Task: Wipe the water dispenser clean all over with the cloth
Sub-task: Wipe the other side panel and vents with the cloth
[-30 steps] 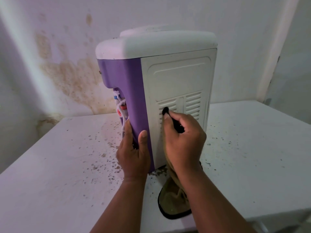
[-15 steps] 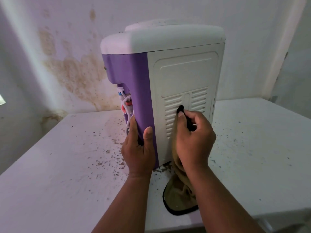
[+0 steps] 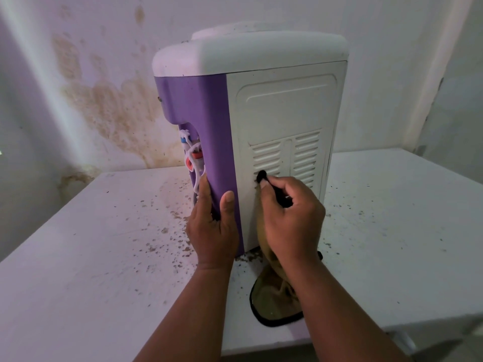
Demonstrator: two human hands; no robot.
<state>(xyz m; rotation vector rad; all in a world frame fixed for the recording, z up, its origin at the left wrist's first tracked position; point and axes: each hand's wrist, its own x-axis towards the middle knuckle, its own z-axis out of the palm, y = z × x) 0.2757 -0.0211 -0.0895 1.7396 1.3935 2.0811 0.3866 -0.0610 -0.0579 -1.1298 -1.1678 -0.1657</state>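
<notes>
Cloth (image 3: 271,301), olive with a black bound edge, hangs from the right hand (image 3: 290,220) and pools on the bench (image 3: 104,257) at the near edge. It is soft and limp, so it conforms to ribs and corners; it should be bunched in the fist, as here, with only a small wad presented to the work. The right hand is clenched around the cloth, and the black corner protrudes beyond the forefinger against the lowest vent slots (image 3: 286,158) of the side panel.

The left hand (image 3: 211,231) grips the front corner of the water dispenser (image 3: 261,113), thumb on the purple fascia and fingers wrapped round toward the tap recess, steadying the body.

The dispenser stands upright on the bench, beside the stained rear wall (image 3: 109,111). No bottle is fitted, so the unit is judged light and liable to slide or tip under wiping pressure; bracing at a lower corner is appropriate. The plastic shell is rigid and smooth. The taps (image 3: 194,158) appear thin and breakable and should not serve as handholds. Vent ribs require fingertip pressure through the cloth. Dark specks litter the bench around the base.
</notes>
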